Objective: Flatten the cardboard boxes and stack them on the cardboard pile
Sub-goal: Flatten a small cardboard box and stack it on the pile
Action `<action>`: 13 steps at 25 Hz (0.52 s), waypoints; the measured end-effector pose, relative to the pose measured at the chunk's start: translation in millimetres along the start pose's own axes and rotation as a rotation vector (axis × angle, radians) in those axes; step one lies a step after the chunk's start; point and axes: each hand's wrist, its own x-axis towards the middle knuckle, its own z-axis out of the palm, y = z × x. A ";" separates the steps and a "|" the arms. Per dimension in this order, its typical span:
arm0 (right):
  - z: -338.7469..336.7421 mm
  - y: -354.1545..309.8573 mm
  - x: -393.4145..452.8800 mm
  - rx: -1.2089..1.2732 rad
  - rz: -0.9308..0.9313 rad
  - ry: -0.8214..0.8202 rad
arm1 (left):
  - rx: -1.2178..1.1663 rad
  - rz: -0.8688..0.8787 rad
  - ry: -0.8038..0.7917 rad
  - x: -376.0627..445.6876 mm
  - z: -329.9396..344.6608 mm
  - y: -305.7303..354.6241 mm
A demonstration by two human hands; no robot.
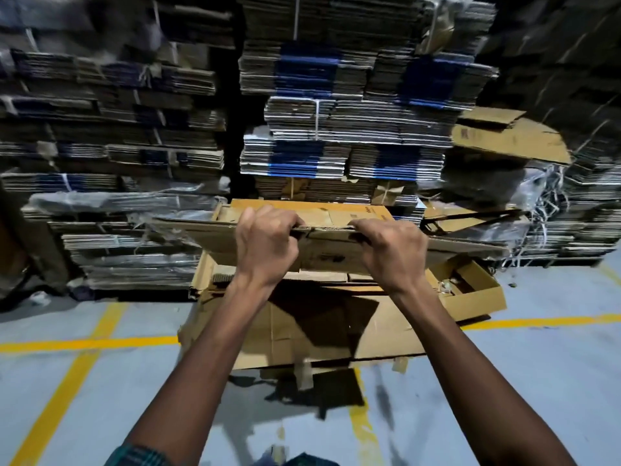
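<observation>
1. Far left, tied bundles of flat cardboard (111,156) stand stacked along the back of the floor (100,381), whose grey surface carries yellow lines (84,343).
2. The left hand (265,245) grips the near edge of a flattened cardboard box (336,243), fingers curled over the top and thumb side toward the body.
3. The box is held up, nearly level, directly above the low cardboard pile (319,327) that lies on the floor in front of the tall middle stack (342,129).
4. The right hand (389,252) pinches the same near edge just beside the left, its fingers likewise wrapped over the rim.
5. To the right, an open shallow box (470,290) rests against the pile's right edge, and loose sheets (504,136) lean on bundles beyond.
6. Judging from this, the step in hand is laying the flattened box on the pile.
7. To do it well, the hands would probably fare better spread wider toward the box's corners, since the sheet's far ends look unsupported and may sag or swing.
8. Lowering the far edge first, square to the pile's back edge, should keep the stack even and clear of the open box.
</observation>
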 end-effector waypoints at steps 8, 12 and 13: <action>134.4 66.1 44.1 -0.012 0.025 0.123 | 0.090 0.091 -0.144 68.2 115.6 -44.8; 187.5 85.4 54.0 -0.038 0.024 0.187 | 0.060 0.096 -0.095 88.5 166.0 -70.5; 197.6 86.1 51.9 -0.034 0.026 0.186 | 0.039 0.072 -0.092 87.2 177.7 -75.2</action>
